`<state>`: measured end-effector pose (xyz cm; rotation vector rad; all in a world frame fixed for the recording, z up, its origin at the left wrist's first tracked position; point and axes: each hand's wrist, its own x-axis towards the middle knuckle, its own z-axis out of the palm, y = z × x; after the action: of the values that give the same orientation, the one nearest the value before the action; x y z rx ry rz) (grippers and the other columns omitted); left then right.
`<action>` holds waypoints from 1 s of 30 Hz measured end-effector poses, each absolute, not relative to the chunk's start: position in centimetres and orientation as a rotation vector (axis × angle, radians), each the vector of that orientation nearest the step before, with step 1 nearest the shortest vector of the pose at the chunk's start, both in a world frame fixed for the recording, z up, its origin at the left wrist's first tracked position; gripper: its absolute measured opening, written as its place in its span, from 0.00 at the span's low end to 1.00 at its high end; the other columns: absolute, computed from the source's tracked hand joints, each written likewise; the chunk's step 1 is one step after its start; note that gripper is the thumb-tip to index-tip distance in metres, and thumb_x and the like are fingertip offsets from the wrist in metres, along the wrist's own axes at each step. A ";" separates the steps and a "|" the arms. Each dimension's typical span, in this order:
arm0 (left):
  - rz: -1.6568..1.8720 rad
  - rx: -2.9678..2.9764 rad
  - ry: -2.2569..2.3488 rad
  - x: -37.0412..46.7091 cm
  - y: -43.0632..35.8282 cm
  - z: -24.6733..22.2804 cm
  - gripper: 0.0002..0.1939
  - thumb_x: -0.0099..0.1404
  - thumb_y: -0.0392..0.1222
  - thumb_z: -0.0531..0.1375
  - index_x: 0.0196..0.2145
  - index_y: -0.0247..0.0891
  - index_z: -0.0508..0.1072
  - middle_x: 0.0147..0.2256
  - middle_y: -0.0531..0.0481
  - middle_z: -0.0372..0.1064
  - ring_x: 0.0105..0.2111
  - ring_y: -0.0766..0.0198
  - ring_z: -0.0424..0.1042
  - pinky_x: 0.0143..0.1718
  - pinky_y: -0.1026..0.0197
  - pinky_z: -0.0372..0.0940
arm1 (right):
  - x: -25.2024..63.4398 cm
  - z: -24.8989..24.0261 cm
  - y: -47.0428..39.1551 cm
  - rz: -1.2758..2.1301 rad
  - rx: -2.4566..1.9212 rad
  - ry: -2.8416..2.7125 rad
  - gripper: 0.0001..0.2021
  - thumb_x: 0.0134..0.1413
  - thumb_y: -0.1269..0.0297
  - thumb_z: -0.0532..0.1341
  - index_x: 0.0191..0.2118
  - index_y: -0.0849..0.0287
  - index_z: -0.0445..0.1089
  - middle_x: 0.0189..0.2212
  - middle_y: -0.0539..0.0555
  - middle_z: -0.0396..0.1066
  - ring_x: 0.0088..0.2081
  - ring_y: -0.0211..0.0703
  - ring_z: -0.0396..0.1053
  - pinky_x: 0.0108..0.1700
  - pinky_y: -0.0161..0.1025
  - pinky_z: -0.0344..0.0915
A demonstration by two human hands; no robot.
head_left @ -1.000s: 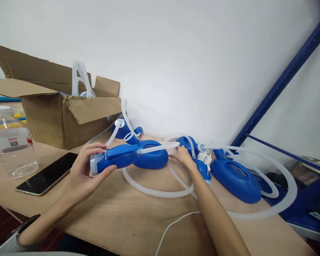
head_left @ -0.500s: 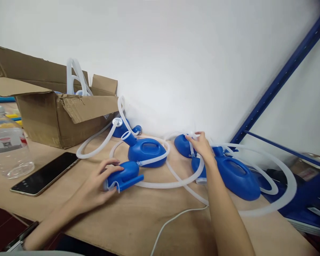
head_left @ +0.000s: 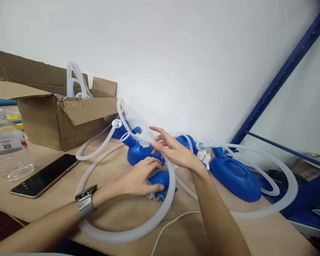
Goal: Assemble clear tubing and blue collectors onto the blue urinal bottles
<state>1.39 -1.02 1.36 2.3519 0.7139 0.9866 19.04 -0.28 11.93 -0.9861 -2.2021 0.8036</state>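
My right hand point(head_left: 173, 148) pinches the translucent hose point(head_left: 171, 188) near its end, just behind a clear cap point(head_left: 146, 138). The hose loops down across the table front and back up on the left. Below it, my left hand point(head_left: 141, 176) curls around a small blue funnel-shaped piece point(head_left: 160, 179), thumb on the near side; crinkled clear plastic shows at its lower edge. Behind both hands lies a blue urinal bottle point(head_left: 137, 153) with an open, tilted neck, partly hidden by the cap and my fingers. Another blue urinal bottle point(head_left: 234, 177) rests at right.
A cardboard box point(head_left: 40, 122) with hoses sticking out stands at left, near a phone point(head_left: 45, 176) and a plastic water bottle point(head_left: 9, 149). More blue parts point(head_left: 120, 131) lie along the wall. A thin white cable point(head_left: 173, 218) crosses the front. A blue metal rack point(head_left: 282, 76) stands at right.
My left hand has moved right with the blue funnel-shaped piece. My right hand has come left from the right-hand parts and now has the hose with the clear cap, whose loop has swung forward.
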 end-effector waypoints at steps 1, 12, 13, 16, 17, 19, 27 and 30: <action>1.116 2.113 0.760 1.3 -1.0 1.8 0.16 0.64 0.55 0.62 0.42 0.41 0.72 0.47 0.42 0.74 0.50 0.50 0.75 0.55 0.43 0.72 | 18.8 11.6 0.1 0.831 -0.980 -2.170 0.30 0.69 0.52 0.57 0.71 0.54 0.55 0.54 0.60 0.69 0.44 0.44 0.76 0.44 0.41 0.74; 1.055 1.202 1.069 -4.6 -0.4 10.4 0.27 0.56 0.56 0.71 0.46 0.39 0.71 0.41 0.44 0.74 0.30 0.62 0.76 0.25 0.62 0.74 | 15.8 8.7 0.8 0.471 -0.673 -2.537 0.43 0.65 0.29 0.45 0.72 0.57 0.59 0.71 0.57 0.55 0.74 0.58 0.46 0.75 0.56 0.42; 1.003 1.194 1.063 -5.0 -0.1 10.6 0.24 0.56 0.53 0.72 0.44 0.37 0.73 0.40 0.43 0.74 0.29 0.63 0.75 0.23 0.65 0.72 | 15.8 8.6 1.0 0.434 -0.665 -2.578 0.43 0.65 0.30 0.47 0.72 0.58 0.58 0.72 0.58 0.54 0.74 0.57 0.45 0.75 0.56 0.41; 0.885 1.141 1.038 -5.7 1.0 10.8 0.18 0.55 0.44 0.72 0.39 0.34 0.74 0.35 0.45 0.73 0.25 0.65 0.73 0.21 0.67 0.69 | 16.6 7.7 2.5 0.474 -0.613 -2.567 0.38 0.69 0.35 0.47 0.73 0.54 0.56 0.72 0.55 0.55 0.73 0.52 0.49 0.75 0.53 0.43; 0.884 1.118 1.038 -5.9 1.4 10.6 0.16 0.55 0.42 0.72 0.38 0.34 0.74 0.33 0.47 0.73 0.25 0.65 0.74 0.23 0.65 0.71 | 17.0 7.4 3.1 0.517 -0.598 -2.534 0.36 0.71 0.37 0.47 0.73 0.53 0.56 0.72 0.54 0.55 0.72 0.50 0.52 0.74 0.52 0.45; 0.951 1.048 1.048 -6.1 2.3 10.3 0.13 0.57 0.39 0.69 0.38 0.35 0.72 0.34 0.47 0.72 0.28 0.60 0.77 0.29 0.59 0.77 | 17.6 6.6 4.2 0.588 -0.617 -2.473 0.35 0.71 0.39 0.49 0.74 0.53 0.54 0.72 0.54 0.54 0.72 0.49 0.53 0.74 0.51 0.46; 1.201 0.619 0.950 -5.8 3.0 8.6 0.08 0.68 0.38 0.63 0.44 0.37 0.71 0.42 0.39 0.75 0.40 0.59 0.80 0.40 0.60 0.79 | 17.0 5.9 4.0 0.536 -0.681 -2.600 0.37 0.72 0.44 0.51 0.76 0.61 0.46 0.73 0.57 0.47 0.74 0.49 0.48 0.74 0.47 0.45; 1.263 0.544 0.886 -5.1 1.6 9.3 0.09 0.74 0.43 0.55 0.46 0.37 0.71 0.43 0.39 0.75 0.40 0.60 0.79 0.41 0.59 0.78 | 16.2 5.5 4.0 0.311 -0.623 -2.680 0.47 0.68 0.39 0.54 0.77 0.65 0.37 0.75 0.63 0.41 0.75 0.52 0.42 0.75 0.49 0.44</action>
<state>-5.10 1.58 9.33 0.5442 0.8864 1.2627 16.15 4.02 5.46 -0.6227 -2.6798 0.3114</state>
